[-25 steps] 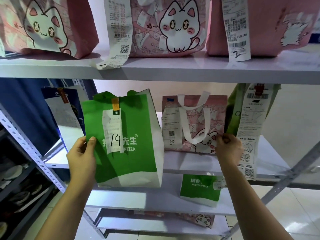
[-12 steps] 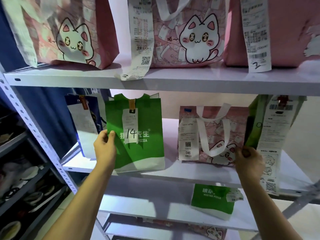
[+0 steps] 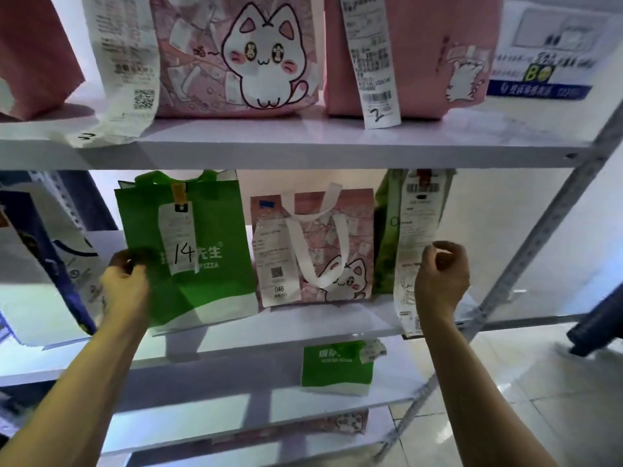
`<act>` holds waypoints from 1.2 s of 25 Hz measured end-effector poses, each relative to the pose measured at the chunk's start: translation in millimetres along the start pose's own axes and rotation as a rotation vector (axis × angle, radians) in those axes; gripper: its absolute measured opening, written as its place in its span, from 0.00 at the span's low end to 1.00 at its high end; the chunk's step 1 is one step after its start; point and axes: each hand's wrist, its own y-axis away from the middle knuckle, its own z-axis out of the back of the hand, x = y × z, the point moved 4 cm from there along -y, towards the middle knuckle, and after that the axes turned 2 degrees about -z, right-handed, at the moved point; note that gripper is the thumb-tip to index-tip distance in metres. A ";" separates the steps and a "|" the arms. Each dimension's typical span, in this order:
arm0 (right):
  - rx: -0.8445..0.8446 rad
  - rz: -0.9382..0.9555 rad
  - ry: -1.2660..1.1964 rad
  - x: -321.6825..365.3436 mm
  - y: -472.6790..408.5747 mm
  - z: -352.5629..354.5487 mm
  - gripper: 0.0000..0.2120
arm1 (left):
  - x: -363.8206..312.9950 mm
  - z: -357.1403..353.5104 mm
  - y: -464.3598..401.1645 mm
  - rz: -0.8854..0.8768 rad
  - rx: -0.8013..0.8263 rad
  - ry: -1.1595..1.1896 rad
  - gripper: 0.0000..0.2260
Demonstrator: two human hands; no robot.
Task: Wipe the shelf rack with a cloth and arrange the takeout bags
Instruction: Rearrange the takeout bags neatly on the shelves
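Note:
A green pizza bag (image 3: 215,284) marked 14 stands on the middle shelf (image 3: 320,318) of the white rack. My left hand (image 3: 126,284) grips its left edge. To its right stands a small pink cat bag (image 3: 357,237) with white handles. Further right is a light green bag (image 3: 384,237) with a long receipt (image 3: 416,230) hanging down its front. My right hand (image 3: 441,281) is curled at that receipt's right edge and pinches it. No cloth is in view.
The top shelf (image 3: 303,143) carries a large pink cat bag (image 3: 236,55), a plain pink bag (image 3: 421,45) and a blue-white box (image 3: 546,52). A blue-white bag (image 3: 40,264) stands at the left. A small green bag (image 3: 337,369) sits one shelf lower. A perforated upright (image 3: 539,230) slants at the right.
The green bag went back from in front of the rack onto the middle shelf. My right hand shifted from the pink cat bag's right edge over to the hanging receipt.

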 end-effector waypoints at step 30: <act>0.105 -0.125 -0.231 -2.9 17.7 92.5 0.07 | -37.6 -59.5 187.8 -0.214 0.432 -0.064 0.12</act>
